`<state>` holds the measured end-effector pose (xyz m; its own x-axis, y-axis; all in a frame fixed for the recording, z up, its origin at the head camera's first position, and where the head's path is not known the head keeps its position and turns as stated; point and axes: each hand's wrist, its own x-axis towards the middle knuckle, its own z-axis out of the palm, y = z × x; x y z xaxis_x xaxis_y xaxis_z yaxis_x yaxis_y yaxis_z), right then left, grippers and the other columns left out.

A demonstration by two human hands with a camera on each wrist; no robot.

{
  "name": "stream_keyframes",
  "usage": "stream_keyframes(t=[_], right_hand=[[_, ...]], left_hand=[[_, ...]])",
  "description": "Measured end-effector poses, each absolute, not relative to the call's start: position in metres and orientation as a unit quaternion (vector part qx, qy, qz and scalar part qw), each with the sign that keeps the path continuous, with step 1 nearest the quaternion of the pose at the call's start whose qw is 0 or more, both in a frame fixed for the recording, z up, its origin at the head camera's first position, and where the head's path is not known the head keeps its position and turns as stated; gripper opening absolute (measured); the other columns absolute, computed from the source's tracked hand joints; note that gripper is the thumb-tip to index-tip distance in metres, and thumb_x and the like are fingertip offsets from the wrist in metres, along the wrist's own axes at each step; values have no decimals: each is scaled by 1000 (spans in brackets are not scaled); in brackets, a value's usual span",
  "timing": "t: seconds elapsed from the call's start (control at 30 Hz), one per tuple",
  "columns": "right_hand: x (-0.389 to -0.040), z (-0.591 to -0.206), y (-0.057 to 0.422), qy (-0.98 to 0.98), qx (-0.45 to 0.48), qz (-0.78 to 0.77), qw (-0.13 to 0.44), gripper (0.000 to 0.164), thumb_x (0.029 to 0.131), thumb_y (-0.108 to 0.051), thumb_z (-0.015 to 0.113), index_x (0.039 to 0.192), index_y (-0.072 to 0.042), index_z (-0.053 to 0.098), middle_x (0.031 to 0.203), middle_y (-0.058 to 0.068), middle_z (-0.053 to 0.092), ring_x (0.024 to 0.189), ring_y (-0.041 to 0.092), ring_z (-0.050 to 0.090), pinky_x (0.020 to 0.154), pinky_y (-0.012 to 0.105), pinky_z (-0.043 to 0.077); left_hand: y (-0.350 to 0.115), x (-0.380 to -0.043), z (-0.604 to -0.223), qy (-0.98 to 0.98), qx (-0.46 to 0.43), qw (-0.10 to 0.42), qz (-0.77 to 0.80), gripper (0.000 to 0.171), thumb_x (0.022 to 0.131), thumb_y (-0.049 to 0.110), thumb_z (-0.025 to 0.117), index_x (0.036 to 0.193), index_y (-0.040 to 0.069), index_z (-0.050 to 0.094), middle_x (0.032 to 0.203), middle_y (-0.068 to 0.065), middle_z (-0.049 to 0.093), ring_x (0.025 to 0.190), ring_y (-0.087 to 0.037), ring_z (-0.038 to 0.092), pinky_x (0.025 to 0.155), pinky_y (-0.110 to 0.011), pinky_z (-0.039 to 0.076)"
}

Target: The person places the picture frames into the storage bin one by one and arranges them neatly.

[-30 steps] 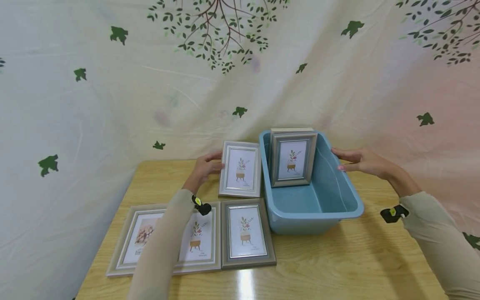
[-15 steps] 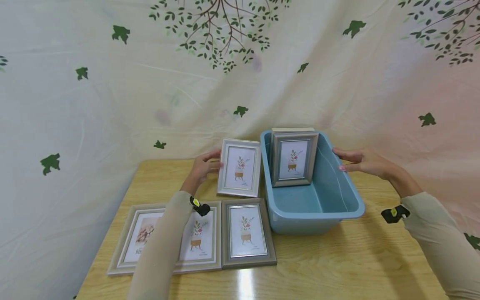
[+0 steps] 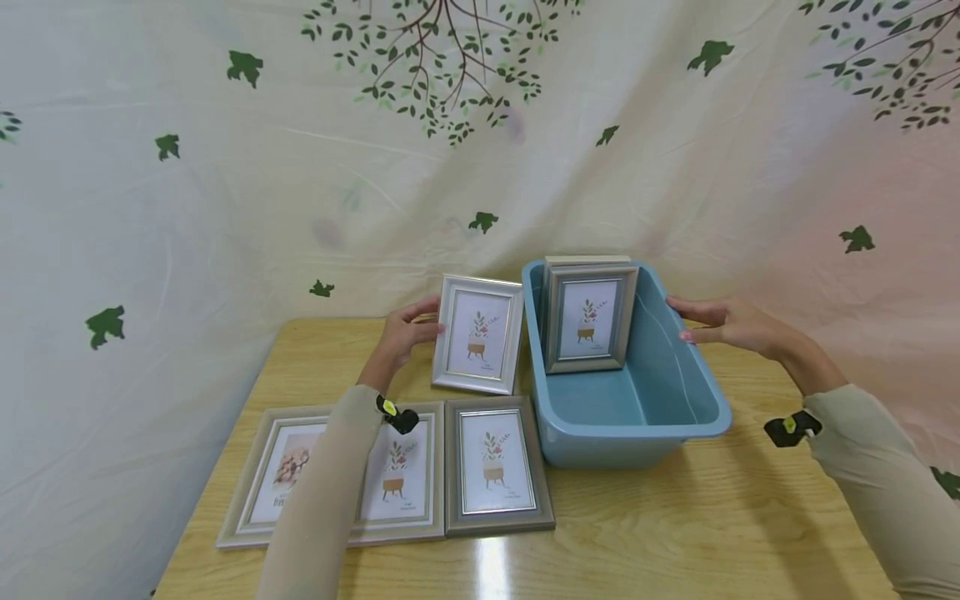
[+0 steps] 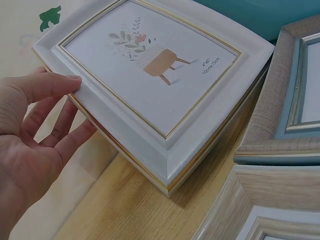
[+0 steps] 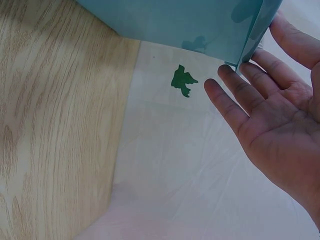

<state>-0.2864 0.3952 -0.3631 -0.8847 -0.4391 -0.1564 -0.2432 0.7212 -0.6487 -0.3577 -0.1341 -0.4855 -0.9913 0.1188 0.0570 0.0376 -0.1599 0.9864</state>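
My left hand (image 3: 405, 337) pinches a white picture frame (image 3: 480, 333) by its left edge. In the left wrist view the thumb (image 4: 72, 85) lies on the front border and the fingers reach behind. The frame tilts up off the wood, its picture of a potted plant facing me. My right hand (image 3: 731, 325) touches the right rim of a blue plastic bin (image 3: 630, 431), its fingers (image 5: 227, 100) extended loosely below the rim. Inside the bin, a grey-brown picture frame (image 3: 588, 321) stands upright against the back, in front of a cream-edged one (image 3: 588, 260).
On the wooden table (image 3: 637, 533) lie a wide double picture frame (image 3: 405, 475), partly covered by the left sleeve, and a grey-brown frame (image 3: 495, 467) beside it. A printed cloth (image 3: 375, 208) hangs behind the table.
My left hand has tipped the white frame a little further up and shifted it slightly left. The right hand stays at the bin's rim.
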Motion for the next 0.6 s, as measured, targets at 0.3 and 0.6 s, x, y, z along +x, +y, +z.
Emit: stream_keyframes(t=[0.3,0.6], right_hand=[[-287,-364,396,917,-185,-321,150,76,98,-26,68,160,-8,29,165,21,25,147,55,26,108,80,28],[-287,-364,396,919,-182,-315,151,76,98,-28,68,161,-11,29,165,20,25,147,56,26,106,81,27]], left_hand=[[-134,-352,-481,650,57,22,757,59,83,-19,69,140,-7,55,114,-7,71,90,-10,71,74,-25,62],[-137,-352,-475,660,65,20,748,58,83,-18,70,138,-7,57,120,-10,69,88,-10,72,73,-26,63]])
